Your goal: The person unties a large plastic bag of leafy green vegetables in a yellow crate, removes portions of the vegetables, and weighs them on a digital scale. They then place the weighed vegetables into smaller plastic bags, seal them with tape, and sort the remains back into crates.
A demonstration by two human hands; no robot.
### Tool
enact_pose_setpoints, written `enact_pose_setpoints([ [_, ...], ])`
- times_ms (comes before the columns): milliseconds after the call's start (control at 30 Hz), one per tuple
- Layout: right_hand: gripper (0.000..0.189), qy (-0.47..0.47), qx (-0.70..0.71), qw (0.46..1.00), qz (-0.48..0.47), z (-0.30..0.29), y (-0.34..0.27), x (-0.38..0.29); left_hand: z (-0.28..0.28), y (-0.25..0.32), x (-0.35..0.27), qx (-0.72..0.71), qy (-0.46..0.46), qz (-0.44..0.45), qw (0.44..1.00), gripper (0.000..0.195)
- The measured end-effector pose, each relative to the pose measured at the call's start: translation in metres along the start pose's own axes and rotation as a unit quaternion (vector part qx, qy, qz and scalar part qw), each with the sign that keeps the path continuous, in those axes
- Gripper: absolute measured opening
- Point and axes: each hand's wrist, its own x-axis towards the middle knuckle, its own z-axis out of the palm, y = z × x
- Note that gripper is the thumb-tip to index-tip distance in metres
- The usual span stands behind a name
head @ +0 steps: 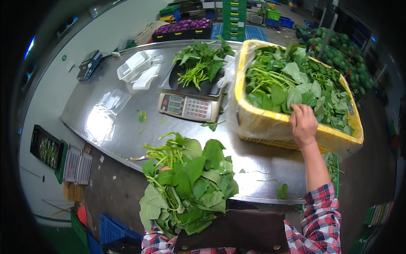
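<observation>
My left hand (165, 169) holds a large bunch of leafy greens (193, 181) before my apron; leaves cover all but a bit of a finger. A yellow plastic crate (265, 118), lined with clear plastic film, stands on the right of the steel table and is full of similar greens (298, 79). My right hand (304, 123) is over the crate's near rim, its curled fingers closed on leaves at the edge of the pile. Beyond the bunch, a digital scale (188, 106) carries another bundle of greens (203, 62) on its black pan.
White plastic baskets (134, 66) and a small device (89, 65) lie at the table's far left. Loose leaves (282, 191) are on the steel tabletop (253, 187). Crates of purple vegetables (187, 27) and stacked green crates (234, 20) stand behind. Bagged green vegetables (342, 57) are piled at right.
</observation>
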Motion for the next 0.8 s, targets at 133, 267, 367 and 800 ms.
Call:
enact_pose_setpoints([
  [133, 0.018, 0.002, -0.008, 0.999, 0.047, 0.026, 0.028, 0.002, -0.02, -0.009, -0.005, -0.012, 0.019, 0.024, 0.999, 0.075],
  [267, 0.028, 0.145, 0.213, 0.966, 0.016, 0.026, -0.016, 0.032, -0.025, -0.006, -0.005, -0.016, 0.041, 0.05, 0.998, 0.074],
  [367, 0.091, -0.252, 0.562, 0.785, 0.067, 0.026, -0.132, 0.016, -0.026, -0.007, -0.008, -0.013, 0.059, 0.045, 0.997, 0.073],
  [800, 0.05, -0.459, 0.693, 0.556, 0.006, 0.059, -0.278, 0.005, -0.063, -0.021, -0.023, -0.031, 0.163, -0.009, 0.986, 0.07],
])
